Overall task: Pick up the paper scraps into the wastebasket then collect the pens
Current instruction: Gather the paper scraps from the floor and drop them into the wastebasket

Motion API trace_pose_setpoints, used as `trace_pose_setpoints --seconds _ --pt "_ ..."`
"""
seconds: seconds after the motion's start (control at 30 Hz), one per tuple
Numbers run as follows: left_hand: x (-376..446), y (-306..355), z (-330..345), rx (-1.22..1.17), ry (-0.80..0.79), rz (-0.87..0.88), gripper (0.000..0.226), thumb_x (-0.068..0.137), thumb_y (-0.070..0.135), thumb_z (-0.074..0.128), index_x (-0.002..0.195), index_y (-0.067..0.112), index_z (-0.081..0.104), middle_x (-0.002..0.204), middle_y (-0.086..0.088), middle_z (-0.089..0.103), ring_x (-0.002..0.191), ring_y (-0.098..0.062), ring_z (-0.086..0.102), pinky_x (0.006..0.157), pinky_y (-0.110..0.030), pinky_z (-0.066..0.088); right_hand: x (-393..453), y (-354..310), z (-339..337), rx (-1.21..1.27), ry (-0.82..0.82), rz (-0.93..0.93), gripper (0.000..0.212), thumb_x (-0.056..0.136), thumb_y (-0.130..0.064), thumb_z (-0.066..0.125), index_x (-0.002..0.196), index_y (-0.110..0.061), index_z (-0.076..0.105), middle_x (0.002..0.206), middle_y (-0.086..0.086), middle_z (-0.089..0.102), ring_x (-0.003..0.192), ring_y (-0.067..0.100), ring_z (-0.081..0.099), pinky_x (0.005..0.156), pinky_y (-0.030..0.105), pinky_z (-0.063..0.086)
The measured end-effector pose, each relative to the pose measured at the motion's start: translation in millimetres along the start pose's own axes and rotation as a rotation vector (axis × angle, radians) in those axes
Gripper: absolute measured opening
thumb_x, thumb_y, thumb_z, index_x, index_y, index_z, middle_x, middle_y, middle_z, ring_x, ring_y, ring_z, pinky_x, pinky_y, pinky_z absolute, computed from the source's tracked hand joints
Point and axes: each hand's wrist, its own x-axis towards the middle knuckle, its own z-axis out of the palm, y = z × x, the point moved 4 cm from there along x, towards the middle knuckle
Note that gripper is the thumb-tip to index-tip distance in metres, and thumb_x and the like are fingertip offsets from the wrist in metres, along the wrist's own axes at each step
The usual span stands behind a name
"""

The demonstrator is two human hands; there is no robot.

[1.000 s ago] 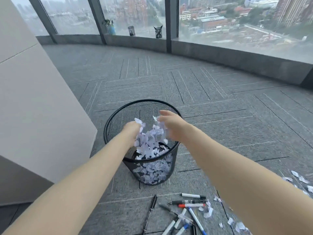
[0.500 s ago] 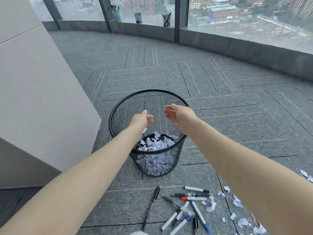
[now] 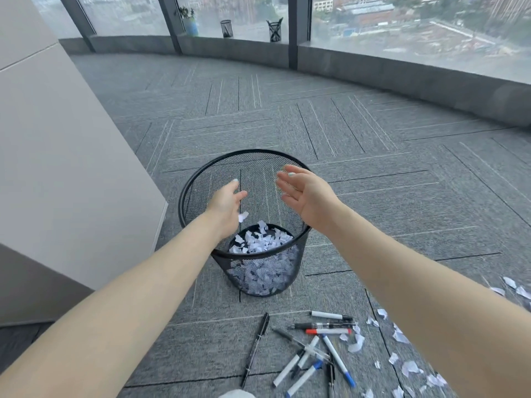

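A black mesh wastebasket (image 3: 201, 179) stands on the grey carpet, partly filled with white paper scraps (image 3: 260, 242). Both my hands hover over its mouth, palms facing each other. My left hand (image 3: 227, 203) has relaxed fingers and one scrap (image 3: 242, 216) hangs at its palm edge. My right hand (image 3: 303, 193) is spread open and holds nothing. Several pens (image 3: 313, 349) lie scattered on the floor in front of the basket. More loose scraps (image 3: 402, 360) lie on the carpet to the right of the pens.
A pale cabinet or wall panel (image 3: 57, 168) rises close on the left. Low window ledge (image 3: 373, 67) curves along the back, with two mesh pen cups (image 3: 275, 30) and a blue pot (image 3: 191, 27) on it. Open carpet stretches behind the basket.
A second ago both hands pressed a bundle of scraps together over the basket. They have since parted and the scraps have dropped inside. The view tilted up slightly.
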Motion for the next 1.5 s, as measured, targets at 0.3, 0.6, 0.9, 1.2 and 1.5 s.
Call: trace_pose_setpoints --seconds 0.3,0.6,0.9,1.2,1.5 --pt "-4 2 19 0.282 0.189 0.169 0.052 0.084 -0.017 0.029 0.092 0.027 0.057 0.118 0.001 0.050 0.120 -0.017 0.045 0.104 -0.042 0.039 -22 -8 -42 0.281 -0.029 -0.118 0.026 0.093 -0.001 0.040 0.114 -0.010 0.054 0.109 0.008 0.062 0.095 0.018 0.062 0.090 0.035 0.051" --pt "-71 8 137 0.826 -0.255 1.168 0.031 0.080 -0.011 0.043 0.094 0.006 0.064 0.094 -0.001 0.060 0.073 0.004 0.049 0.067 -0.007 0.037 -56 18 -215 0.027 0.497 -0.068 0.024 0.094 -0.003 0.039 0.106 -0.016 0.057 0.110 0.004 0.061 0.089 0.013 0.059 0.080 0.031 0.051" --pt "-52 -210 199 1.776 -0.914 0.741 0.052 0.087 0.000 0.041 0.138 0.012 0.037 0.144 -0.008 0.034 0.128 -0.028 0.038 0.104 -0.040 0.035 -147 99 -342 -0.590 0.746 0.106 0.028 0.091 -0.007 0.043 0.113 -0.017 0.056 0.109 -0.001 0.061 0.072 0.009 0.051 0.049 0.015 0.039" --pt "-41 -254 145 1.592 -0.490 0.401 0.065 0.081 0.023 0.054 0.139 0.017 0.025 0.139 -0.005 0.031 0.127 -0.022 0.029 0.109 -0.040 0.022 -151 144 -328 -1.090 0.544 -0.021 0.030 0.090 -0.009 0.048 0.118 -0.018 0.055 0.122 -0.003 0.052 0.113 0.012 0.047 0.098 0.028 0.038" --pt "-32 -250 115 1.553 -0.487 0.467 0.023 0.088 0.015 0.054 0.108 0.014 0.044 0.111 -0.003 0.049 0.104 -0.021 0.046 0.086 -0.031 0.039 -105 194 -227 -1.758 -0.209 -0.336 0.050 0.085 -0.009 0.054 0.132 -0.025 0.048 0.144 0.000 0.040 0.135 0.024 0.031 0.114 0.045 0.014"
